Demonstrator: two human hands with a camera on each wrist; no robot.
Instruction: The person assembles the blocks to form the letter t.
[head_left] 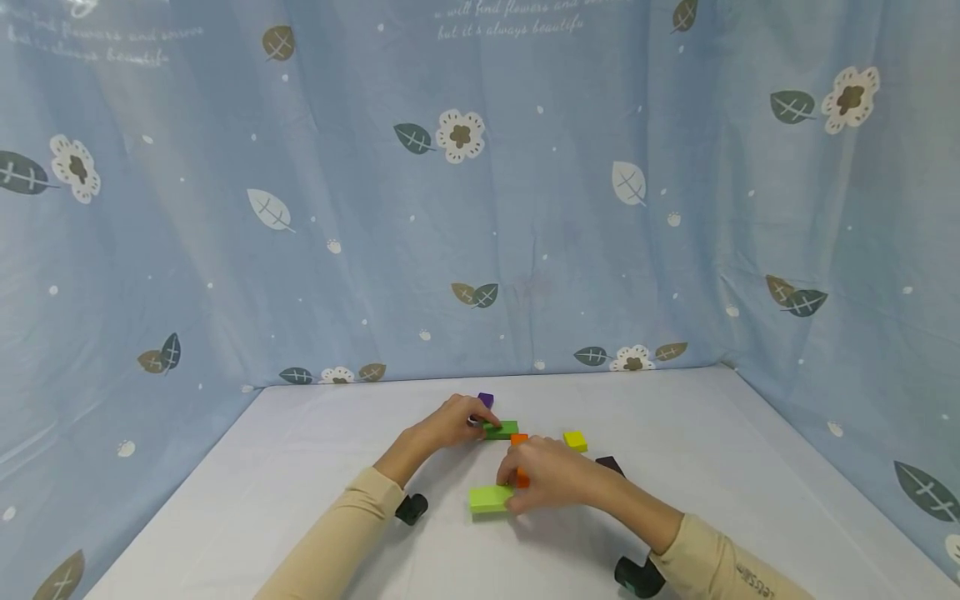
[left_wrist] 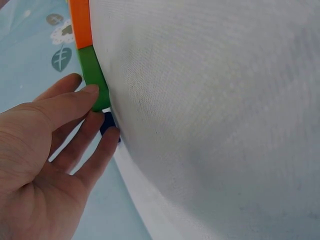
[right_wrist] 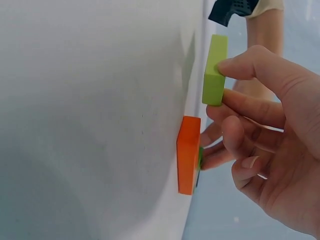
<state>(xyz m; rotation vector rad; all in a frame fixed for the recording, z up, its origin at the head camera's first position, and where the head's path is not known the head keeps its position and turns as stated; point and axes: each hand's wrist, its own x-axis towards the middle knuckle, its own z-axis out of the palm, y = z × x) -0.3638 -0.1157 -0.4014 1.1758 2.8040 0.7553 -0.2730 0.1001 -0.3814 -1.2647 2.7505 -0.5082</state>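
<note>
In the head view, my left hand (head_left: 450, 423) is at the left end of a dark green block (head_left: 508, 430). Its thumb and fingers pinch that block (left_wrist: 93, 72) in the left wrist view. My right hand (head_left: 558, 473) grips a light green block (head_left: 487, 500) by its right end, the thumb on one face and a finger at the end. The right wrist view shows the light green block (right_wrist: 216, 65) raised off the white surface. An orange block (right_wrist: 188, 155) lies beyond it, meeting the dark green one end to end and partly hidden by the right hand in the head view.
Behind the left fingers sits a small purple block (head_left: 486, 399). A yellow block (head_left: 575, 442) and a black block (head_left: 611, 464) lie right of the orange one on the white tabletop (head_left: 337, 425). A blue patterned curtain (head_left: 525, 208) surrounds the back and sides.
</note>
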